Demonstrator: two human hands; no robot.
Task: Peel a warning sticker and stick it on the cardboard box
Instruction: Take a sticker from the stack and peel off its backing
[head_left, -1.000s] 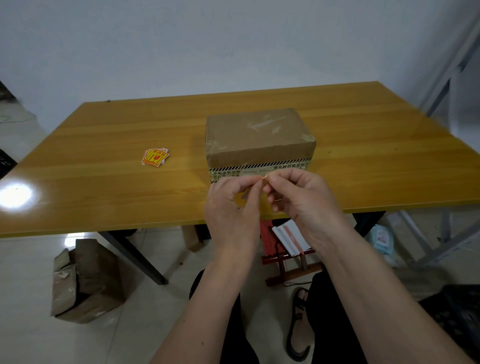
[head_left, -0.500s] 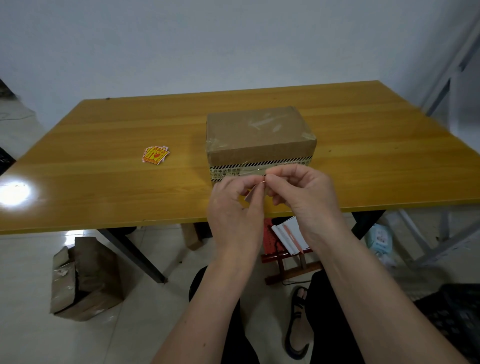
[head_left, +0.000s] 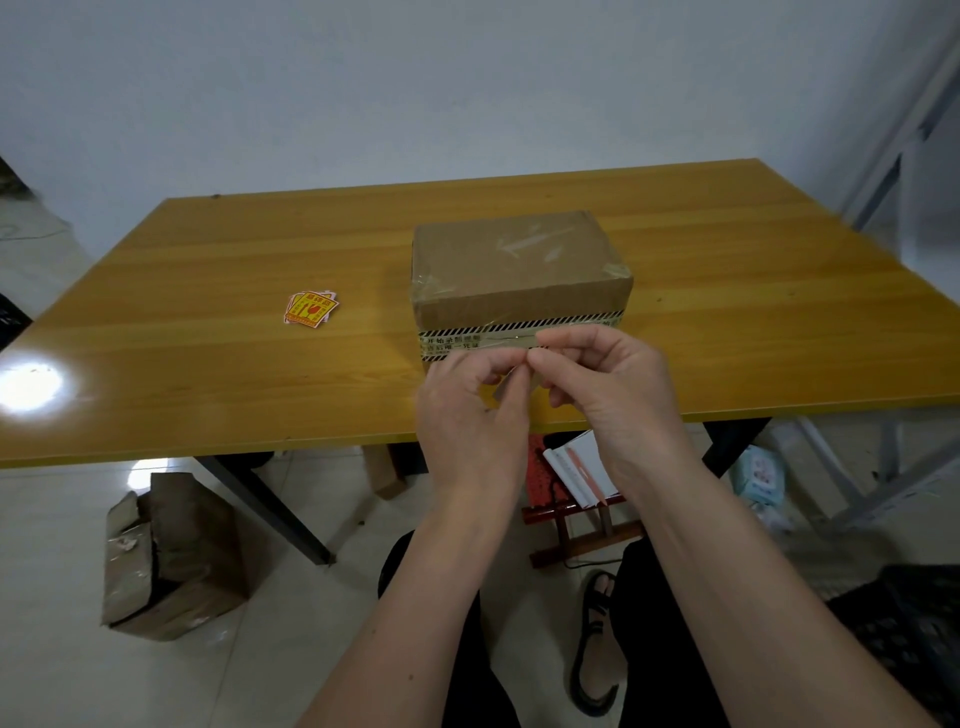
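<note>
Both hands, left (head_left: 470, 415) and right (head_left: 605, 384), pinch a small flat paper sticker (head_left: 506, 387) before the taped rectangular cardboard box (head_left: 519, 270).

Table left half: bare wood on the table (head_left: 208, 374), except a small stack of stickers (head_left: 310, 309) lying flat near the middle.
Table centre: cardboard box (head_left: 519, 265) stands upright and blocks the straight path forward.
Near edge: left hand (head_left: 470, 415) and right hand (head_left: 608, 395) meet fingertip to fingertip just before the box front, closing that gap.
Table right half: bare and open.
Behind box: clear strip to the far edge.
</note>
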